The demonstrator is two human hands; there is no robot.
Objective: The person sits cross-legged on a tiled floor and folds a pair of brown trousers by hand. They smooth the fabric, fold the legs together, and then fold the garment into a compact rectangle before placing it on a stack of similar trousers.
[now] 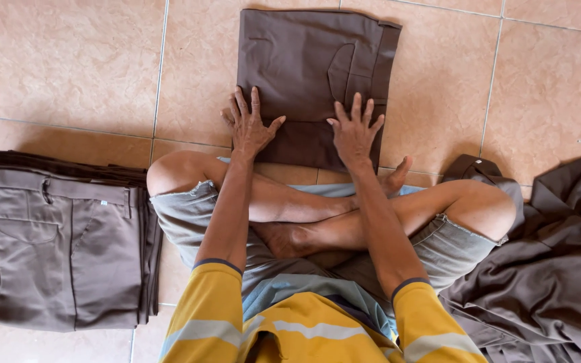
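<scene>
Pressing step: left hand and right hand, fingers spread wide, flatten folded brown trousers on the floor at 12 o'clock. Stack at 9, unfolded heap at 3; lifting likely follows.

I have a single view to work from, the head camera, and it looks almost straight down from above the seated person's chest onto the tiled floor. The bottom of the frame is the near side: the yellow striped shirt fills the bottom centre, close to the lens, with the crossed legs just above it. The far side runs along the top edge, where the folded brown trousers reach upper centre. Both forearms run up from the bottom into mid-frame. The left edge takes in a stack of folded trousers, the right edge a loose heap of brown cloth. No second view overlaps this one.
</scene>
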